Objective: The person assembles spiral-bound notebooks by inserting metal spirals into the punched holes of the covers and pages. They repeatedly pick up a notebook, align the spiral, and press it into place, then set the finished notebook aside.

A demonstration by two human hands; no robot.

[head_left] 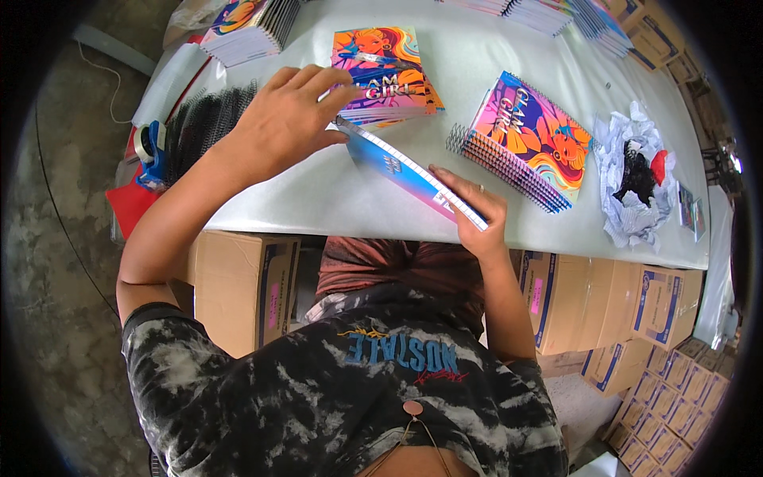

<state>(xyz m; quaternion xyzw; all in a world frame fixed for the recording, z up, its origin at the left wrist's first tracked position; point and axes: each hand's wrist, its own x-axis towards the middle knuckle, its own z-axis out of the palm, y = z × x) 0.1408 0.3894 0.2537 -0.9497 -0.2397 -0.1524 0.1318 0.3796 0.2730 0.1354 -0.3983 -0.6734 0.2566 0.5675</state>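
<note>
My right hand [481, 208] grips the near right end of a notebook [405, 176] with a blue-to-pink cover, tilted on its edge above the table. A white edge strip with a row of small marks runs along its top side. At its far left corner a small dark piece [340, 122], perhaps the end of a coil, sticks out. My left hand [290, 119] is beside that corner, thumb and forefinger apart around it, the other fingers stretched out. Behind it lies a stack of colourful illustrated notebooks [389, 71]. Right of that stands a stack of spiral-bound notebooks [532, 139].
A bundle of black spiral coils [211, 115] lies left, near a blue tape dispenser [151, 155]. More notebook stacks [250, 32] stand at the far side. Crumpled paper [632, 211] holding black and red bits lies right. Cardboard boxes [230, 278] sit under the white-covered table [310, 211].
</note>
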